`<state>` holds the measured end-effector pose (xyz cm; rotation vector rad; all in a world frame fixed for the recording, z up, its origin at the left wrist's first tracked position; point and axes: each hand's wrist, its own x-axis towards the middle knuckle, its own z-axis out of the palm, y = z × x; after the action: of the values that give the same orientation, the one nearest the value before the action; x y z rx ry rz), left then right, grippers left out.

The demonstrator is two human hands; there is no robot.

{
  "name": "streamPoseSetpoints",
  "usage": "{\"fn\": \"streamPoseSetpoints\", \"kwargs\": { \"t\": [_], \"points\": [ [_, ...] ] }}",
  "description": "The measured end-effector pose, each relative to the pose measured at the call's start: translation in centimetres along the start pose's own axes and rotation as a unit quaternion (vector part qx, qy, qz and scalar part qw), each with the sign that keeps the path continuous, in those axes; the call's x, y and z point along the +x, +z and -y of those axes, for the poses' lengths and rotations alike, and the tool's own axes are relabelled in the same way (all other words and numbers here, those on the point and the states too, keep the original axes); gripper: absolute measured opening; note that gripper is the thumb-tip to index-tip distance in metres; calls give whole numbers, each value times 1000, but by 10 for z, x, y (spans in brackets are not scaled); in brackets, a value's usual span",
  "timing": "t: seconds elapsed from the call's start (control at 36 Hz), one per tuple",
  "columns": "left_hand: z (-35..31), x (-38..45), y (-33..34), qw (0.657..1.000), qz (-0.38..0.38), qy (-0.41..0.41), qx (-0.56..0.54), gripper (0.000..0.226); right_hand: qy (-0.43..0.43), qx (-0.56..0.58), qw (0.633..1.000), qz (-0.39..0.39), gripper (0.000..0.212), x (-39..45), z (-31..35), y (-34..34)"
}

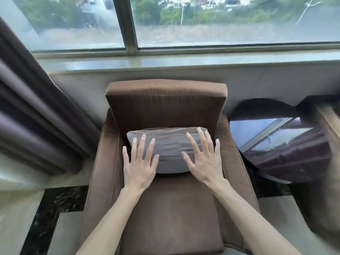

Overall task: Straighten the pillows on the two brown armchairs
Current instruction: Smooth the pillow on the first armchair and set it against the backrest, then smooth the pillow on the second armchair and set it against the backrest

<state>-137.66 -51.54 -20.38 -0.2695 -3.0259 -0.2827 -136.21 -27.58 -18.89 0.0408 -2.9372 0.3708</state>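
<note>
pillow corners under spread left hand, right hand

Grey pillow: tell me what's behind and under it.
Behind the grey pillow stands the armchair's brown backrest; under it lies the seat cushion. The contact area is hidden.

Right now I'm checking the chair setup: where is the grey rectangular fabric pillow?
In the head view's centre, the grey pillow lies against the brown armchair's backrest, under both open hands.
</note>
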Motion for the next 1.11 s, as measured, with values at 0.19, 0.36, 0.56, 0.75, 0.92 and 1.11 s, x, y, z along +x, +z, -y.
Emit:
{"fn": "streamPoseSetpoints", "kwargs": {
  "t": [0.19, 0.36, 0.56, 0.75, 0.92, 1.11],
  "points": [
    [-29, -76, -57, 1000, 20, 2, -18, 62, 77, 13, 997, 24, 69, -84, 31, -61],
    [-55, -114, -80, 995, 67, 69, -7, 60, 138, 22, 989, 39, 71, -148, 39, -97],
    [-100, -147, -94, 981, 60, 179, -35, 61, 227, 6, 974, 14, 71, -220, 29, -129],
    [-168, -163, -96, 956, 84, 278, -35, 62, 349, -8, 937, -25, 73, -291, -6, -163],
    [-250, -185, -93, 926, 83, 367, -30, 64, 450, -3, 890, -71, 79, -364, -46, -202],
    [-370, -236, -95, 887, 94, 450, -56, 63, 524, -15, 846, -96, 80, -451, -107, -234]
  ]
}}
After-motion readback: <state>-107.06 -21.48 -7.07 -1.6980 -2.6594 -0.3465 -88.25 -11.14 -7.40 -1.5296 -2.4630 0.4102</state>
